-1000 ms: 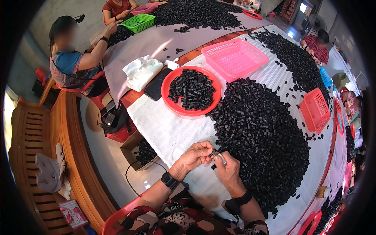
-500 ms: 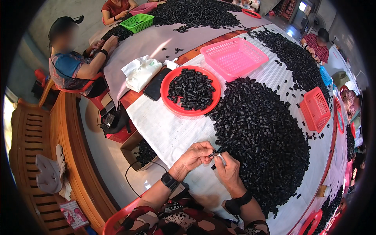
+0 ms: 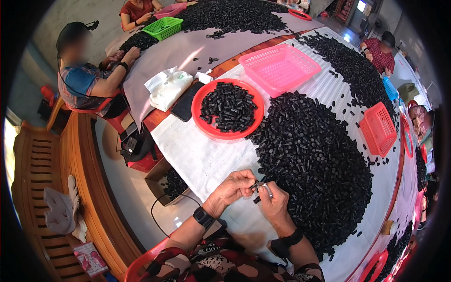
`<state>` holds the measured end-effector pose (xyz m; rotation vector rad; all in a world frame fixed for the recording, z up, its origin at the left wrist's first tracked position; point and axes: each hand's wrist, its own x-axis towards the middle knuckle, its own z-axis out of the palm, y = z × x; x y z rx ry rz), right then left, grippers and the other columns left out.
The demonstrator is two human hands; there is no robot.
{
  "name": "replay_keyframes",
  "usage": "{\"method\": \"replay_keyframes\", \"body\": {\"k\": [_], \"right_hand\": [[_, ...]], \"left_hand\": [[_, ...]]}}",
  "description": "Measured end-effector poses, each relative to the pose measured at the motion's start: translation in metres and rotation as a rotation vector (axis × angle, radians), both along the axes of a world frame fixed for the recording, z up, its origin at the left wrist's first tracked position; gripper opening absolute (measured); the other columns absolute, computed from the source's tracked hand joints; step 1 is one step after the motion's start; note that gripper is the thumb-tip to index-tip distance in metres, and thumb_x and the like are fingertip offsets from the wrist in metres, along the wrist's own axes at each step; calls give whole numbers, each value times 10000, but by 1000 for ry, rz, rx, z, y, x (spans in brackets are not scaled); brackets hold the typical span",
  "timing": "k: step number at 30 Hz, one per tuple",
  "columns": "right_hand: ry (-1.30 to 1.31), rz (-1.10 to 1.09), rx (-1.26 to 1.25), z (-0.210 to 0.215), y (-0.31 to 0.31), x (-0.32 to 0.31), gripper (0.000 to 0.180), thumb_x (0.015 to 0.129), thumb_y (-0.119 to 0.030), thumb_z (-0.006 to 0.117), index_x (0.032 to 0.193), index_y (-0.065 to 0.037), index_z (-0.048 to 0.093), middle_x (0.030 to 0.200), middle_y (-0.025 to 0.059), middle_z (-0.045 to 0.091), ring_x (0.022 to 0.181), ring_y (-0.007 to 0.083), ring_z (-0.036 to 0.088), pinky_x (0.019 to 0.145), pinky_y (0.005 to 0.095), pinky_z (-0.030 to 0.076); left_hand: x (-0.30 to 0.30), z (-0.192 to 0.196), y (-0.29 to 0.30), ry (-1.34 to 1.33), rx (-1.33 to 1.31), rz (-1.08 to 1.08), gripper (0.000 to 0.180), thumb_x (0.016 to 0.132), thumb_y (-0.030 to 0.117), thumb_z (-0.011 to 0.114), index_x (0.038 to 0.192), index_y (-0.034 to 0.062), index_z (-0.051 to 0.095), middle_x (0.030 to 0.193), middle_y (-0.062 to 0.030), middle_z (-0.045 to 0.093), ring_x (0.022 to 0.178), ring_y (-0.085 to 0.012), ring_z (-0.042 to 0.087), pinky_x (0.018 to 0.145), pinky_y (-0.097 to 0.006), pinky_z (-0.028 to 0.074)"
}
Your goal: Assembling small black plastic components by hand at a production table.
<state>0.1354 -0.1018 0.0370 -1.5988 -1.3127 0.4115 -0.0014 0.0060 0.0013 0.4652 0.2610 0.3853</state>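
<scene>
My left hand (image 3: 233,186), with a black watch on its wrist, pinches a small black part (image 3: 254,186) between thumb and fingertips. Against that part my right hand (image 3: 275,203) holds a small silvery metal tool (image 3: 268,189) with a curved edge; its exact kind is too small to make out. Both hands meet just above the white cloth (image 3: 202,164), at the near left edge of a big heap of short black cylindrical parts (image 3: 312,164). Beyond my hands, a round red tray (image 3: 199,123) holds a pile of similar black parts (image 3: 229,107).
A pink basket (image 3: 279,70) stands behind the heap, a red basket (image 3: 377,129) to its right. A tissue pack (image 3: 169,87) and a dark phone (image 3: 187,104) lie left of the tray. Co-workers sit around, one at left (image 3: 89,80). A box (image 3: 162,181) stands below the table edge.
My right thumb has shifted slightly, and more of the tool's silvery curve shows. My left hand stays in place. The co-worker at the far right has lowered a hand.
</scene>
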Motion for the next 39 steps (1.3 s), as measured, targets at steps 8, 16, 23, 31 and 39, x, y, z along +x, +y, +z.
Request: {"method": "replay_keyframes", "body": {"k": [8,16,23,31,39], "right_hand": [[-19,20,-10,4,0,-1,222,884,-181,604,743,-20,544,647,147,588,556,319,598,493,362,466],[-34,30,-8,1,-1,-1,221,872,-171,619,730,-26,531,639,136,572,549,316,594,485,370,462],[-44,25,12,-1,0,-2,223,874,-177,618,734,-25,532,640,144,573,553,324,597,485,371,463],[-28,11,-9,0,-1,-1,232,880,-186,611,731,-25,534,635,149,574,557,335,595,487,375,464],[-52,22,11,-2,0,-2,241,877,-183,614,720,-27,519,625,137,565,540,324,588,478,370,458]], "left_hand": [[-1,0,-1,-19,-29,12,127,880,109,627,907,-5,579,795,-77,612,659,-116,547,562,-235,414],[0,4,-1,14,-25,24,125,879,110,628,898,-2,576,773,-66,603,633,-110,531,560,-236,408],[1,2,-2,31,-5,23,123,880,107,624,898,-4,574,765,-70,598,624,-107,523,559,-237,405],[0,3,-2,21,-16,27,137,882,116,623,904,-10,573,767,-80,596,611,-106,503,562,-239,397],[0,5,-1,6,-3,18,141,884,120,623,901,-11,574,771,-83,596,607,-104,497,562,-239,397]]}}
